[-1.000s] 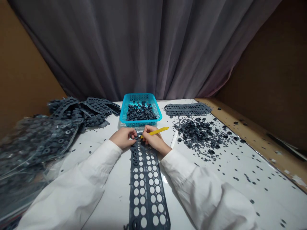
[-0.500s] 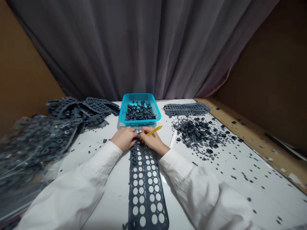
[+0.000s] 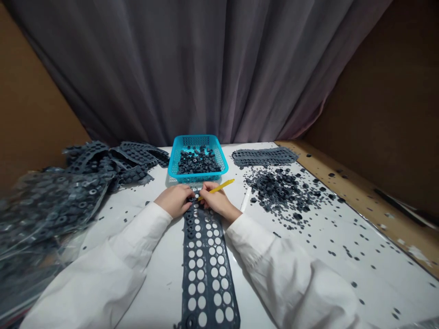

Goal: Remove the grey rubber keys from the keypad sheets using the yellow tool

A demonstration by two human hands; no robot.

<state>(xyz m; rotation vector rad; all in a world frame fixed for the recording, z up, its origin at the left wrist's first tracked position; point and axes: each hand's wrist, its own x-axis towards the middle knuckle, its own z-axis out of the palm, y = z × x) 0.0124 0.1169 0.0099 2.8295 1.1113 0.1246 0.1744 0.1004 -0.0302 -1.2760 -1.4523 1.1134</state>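
Observation:
A long dark rubber sheet with rows of round holes lies on the white table, its far end between my hands. Several dark rings sit along its left column. My left hand has its fingers bent together at the sheet's far left edge; what they pinch, if anything, is too small to tell. In my right hand is a slim yellow tool, its tip down at the sheet near my left fingertips. Just beyond both hands stands a blue basket holding many small dark rings.
Left on the table are a clear bag of rings and piled perforated sheets. At the right lie another sheet, a heap of small dark pieces, scattered discs and a white strip.
The whole view has shifted slightly. The yellow tool's tip has moved a little toward my left fingers and lies flatter; both hands remain at the sheet's far end.

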